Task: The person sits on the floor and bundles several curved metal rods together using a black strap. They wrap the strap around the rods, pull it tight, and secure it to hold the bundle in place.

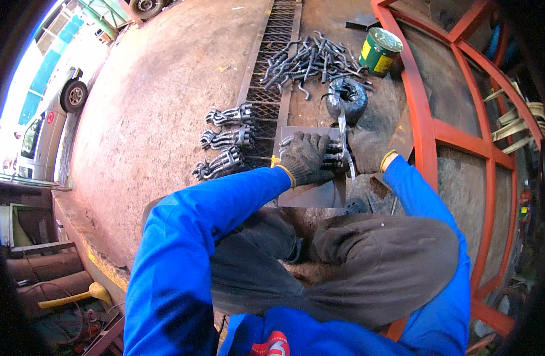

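My left hand (pixel 306 158), in a dark grey knit glove with a yellow cuff, is closed over a bundle of bent metal rods (pixel 333 159). The bundle lies over a flat metal plate (pixel 314 197) in front of my knees. Close against its right end is my right hand (pixel 368 152), gloved alike, its fingers curled and partly hidden. A shiny plastic strip (pixel 343 127) crosses the bundle between my hands, leading up to a dark wrapped roll (pixel 347 99). What the right fingers grip, strip or rods, cannot be made out.
Three bundles of bent rods (pixel 227 137) lie to the left beside a mesh strip (pixel 276 53). Beyond the roll are a heap of loose bent rods (pixel 308 62) and a green can (pixel 380 51). An orange-red metal frame (pixel 424 118) stands along the right.
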